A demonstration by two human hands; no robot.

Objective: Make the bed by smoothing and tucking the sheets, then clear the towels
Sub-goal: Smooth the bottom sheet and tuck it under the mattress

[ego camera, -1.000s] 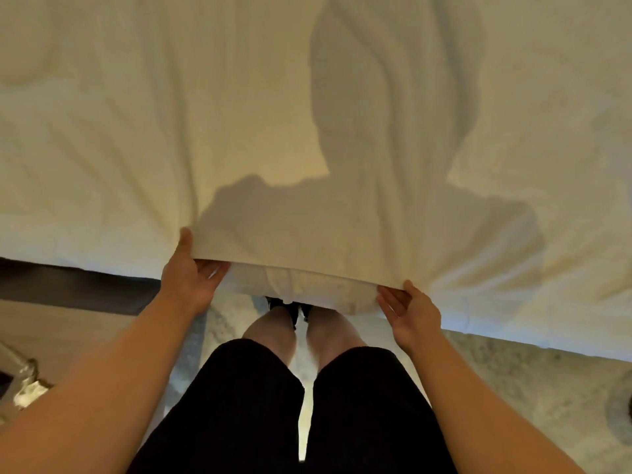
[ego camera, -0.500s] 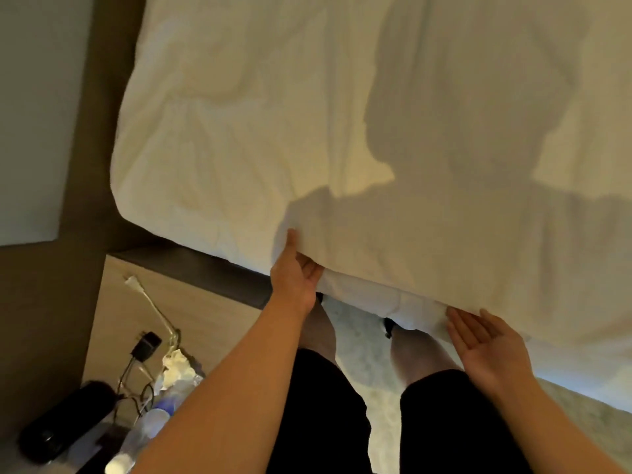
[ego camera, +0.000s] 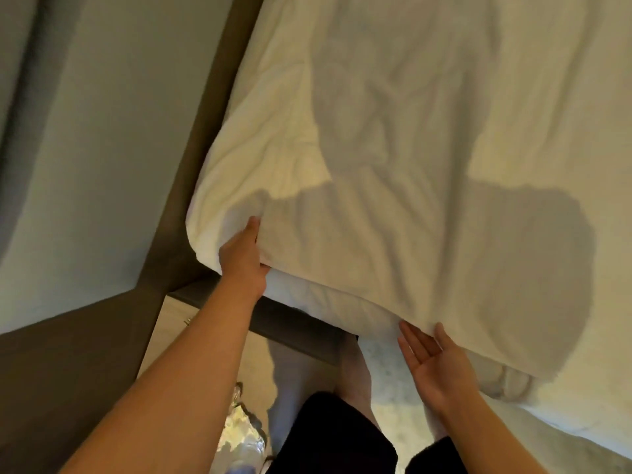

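Note:
A white, wrinkled sheet (ego camera: 393,148) covers the bed and fills most of the view, with my shadow across it. My left hand (ego camera: 243,255) grips the sheet's edge near the bed's corner, thumb on top and fingers tucked under the fabric. My right hand (ego camera: 432,362) lies palm up with straight fingers, its fingertips touching the underside of the hanging edge further right. A lower white layer (ego camera: 328,302) shows beneath the lifted edge. No towels are in view.
A dark headboard and frame (ego camera: 191,165) run along the bed's left side, against a pale wall (ego camera: 102,131). A light wooden nightstand (ego camera: 171,336) sits below the corner, with a plastic bottle (ego camera: 242,436) on it. My legs stand on pale carpet (ego camera: 386,371).
The view has swung left along the bed toward its corner. My left hand has moved along the sheet's edge to the corner. My right hand has let go and opened palm up.

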